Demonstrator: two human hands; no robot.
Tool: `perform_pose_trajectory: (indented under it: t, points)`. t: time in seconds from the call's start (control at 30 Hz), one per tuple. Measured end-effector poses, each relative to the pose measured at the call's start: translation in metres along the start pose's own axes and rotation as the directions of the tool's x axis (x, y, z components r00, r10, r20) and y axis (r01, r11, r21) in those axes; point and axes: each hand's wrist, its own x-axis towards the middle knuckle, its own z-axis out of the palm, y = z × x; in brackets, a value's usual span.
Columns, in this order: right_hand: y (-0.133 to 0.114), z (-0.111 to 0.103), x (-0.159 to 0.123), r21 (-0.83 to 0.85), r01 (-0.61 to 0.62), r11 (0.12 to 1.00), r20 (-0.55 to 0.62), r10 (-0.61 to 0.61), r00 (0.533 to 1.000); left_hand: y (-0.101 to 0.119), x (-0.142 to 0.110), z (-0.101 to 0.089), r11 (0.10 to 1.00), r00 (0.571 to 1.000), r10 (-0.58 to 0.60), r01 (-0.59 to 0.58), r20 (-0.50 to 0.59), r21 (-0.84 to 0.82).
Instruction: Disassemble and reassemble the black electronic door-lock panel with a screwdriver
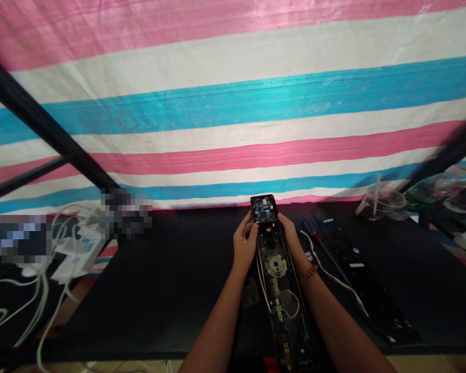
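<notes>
Cables (45,290), white and tangled, are hanging at the far left, with a white box (81,254) sitting beside them. A black bar (46,122) is slanting down there in front of a striped sheet (233,109), which is spanning the whole background. Next, the black worktop (171,280) is stretching rightward. The left hand (244,243) is gripping the left edge of a long, opened device (272,241), its thumb lying toward the front. The device is pointing away from the person at the middle, showing a blue board (264,210) at its far end, a round disc (275,264) below that, and a loose white wire (292,295) curling nearer the body. The right hand (289,233) is clasping the right edge opposite, a bracelet (309,273) circling its wrist. To its right, a screwdriver (312,230) is lying near a pale cable (322,265), and a long black cover (373,290) is resting beyond. Farther right, a clear cup (376,204) is standing with a straw, near a plastic bag (431,191).
</notes>
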Motion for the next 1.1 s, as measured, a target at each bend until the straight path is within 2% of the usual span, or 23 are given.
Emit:
perform_pose_trajectory:
  t: [0.1, 0.2, 0.37, 0.5, 0.63, 0.97, 1.1]
  points:
    - [0.002, -0.001, 0.001, 0.008, 0.006, 1.0, 0.025, -0.006, 1.0, 0.0, 0.0, 0.0, 1.0, 1.0, 0.001, -0.001, -0.005, 0.011]
    - [0.004, -0.001, 0.001, -0.01, 0.014, 1.0, -0.006, -0.014, 1.0, -0.001, 0.002, 0.0, 1.0, 1.0, -0.002, 0.002, -0.004, 0.031]
    - [0.002, 0.002, -0.002, 0.058, 0.033, 0.998, -0.06, -0.029, 0.998, -0.007, 0.007, 0.0, 0.999, 0.999, -0.025, 0.027, -0.039, 0.036]
    - [-0.001, 0.003, -0.001, 0.06, 0.056, 0.997, -0.026, -0.054, 0.998, -0.014, 0.012, -0.001, 1.0, 0.997, -0.01, 0.011, -0.083, 0.009]
    - [0.001, 0.001, 0.001, 0.007, 0.028, 1.0, -0.062, -0.028, 0.998, -0.015, 0.012, -0.002, 0.993, 0.994, -0.035, 0.046, -0.105, 0.105]
    - [0.008, -0.002, 0.006, -0.031, -0.004, 1.0, -0.133, 0.0, 0.991, -0.011, 0.009, -0.003, 0.969, 0.992, -0.014, 0.045, -0.129, 0.242]
    - [0.009, -0.003, 0.005, -0.051, -0.043, 0.998, -0.125, 0.036, 0.992, -0.01, 0.009, -0.004, 0.955, 0.993, -0.008, 0.043, -0.121, 0.292]
